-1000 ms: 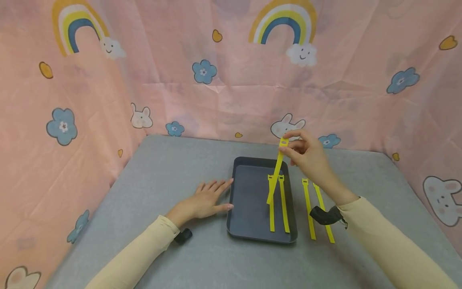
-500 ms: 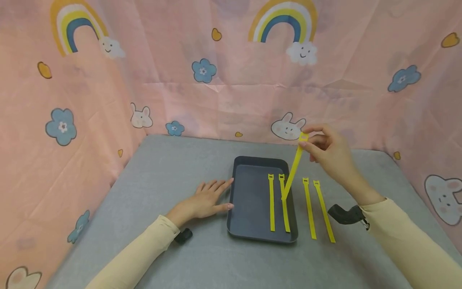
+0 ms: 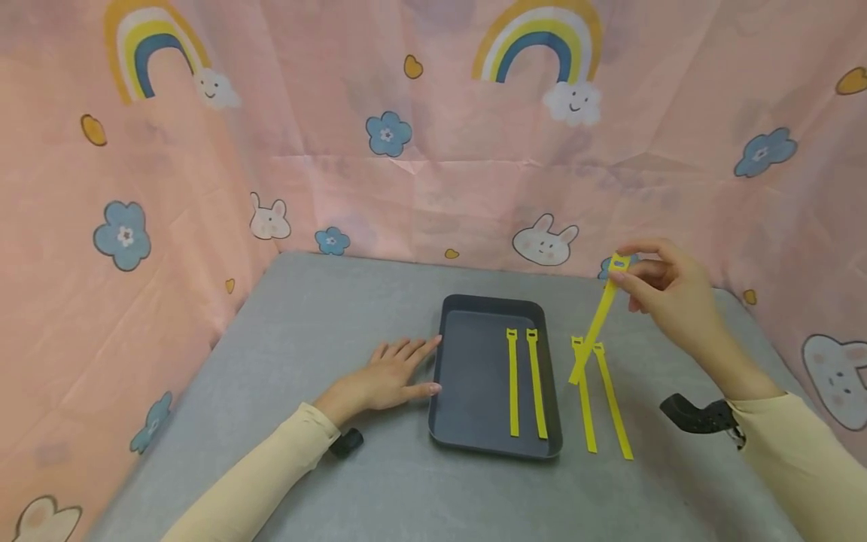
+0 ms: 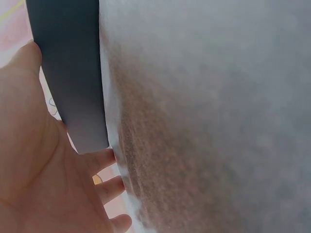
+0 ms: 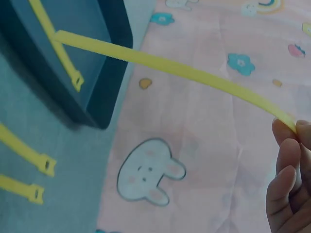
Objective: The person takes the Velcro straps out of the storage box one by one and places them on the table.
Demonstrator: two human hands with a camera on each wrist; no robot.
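Note:
My right hand (image 3: pixel 677 305) pinches a yellow hook-and-loop cable tie (image 3: pixel 597 320) by its slotted head, between thumb and index finger. The tie hangs slanted down to the left, its tail in front of the two ties on the table. In the right wrist view the held tie (image 5: pixel 184 72) bows slightly. A dark grey tray (image 3: pixel 470 376) holds two more ties, a left one (image 3: pixel 513 388) and a right one (image 3: pixel 537 384), side by side. My left hand (image 3: pixel 382 380) lies with straight, spread fingers at the tray's left rim; its thumb and index finger touch it.
On the grey table (image 3: pixel 325 301), right of the tray, lie two more yellow cable ties, a left one (image 3: pixel 587 414) and a right one (image 3: pixel 613 403). A pink patterned cloth (image 3: pixel 433 181) stands behind and along both sides.
My right hand has carried the held cable tie to the right, from above the tray to above the ties on the table. The left hand has stayed at the tray.

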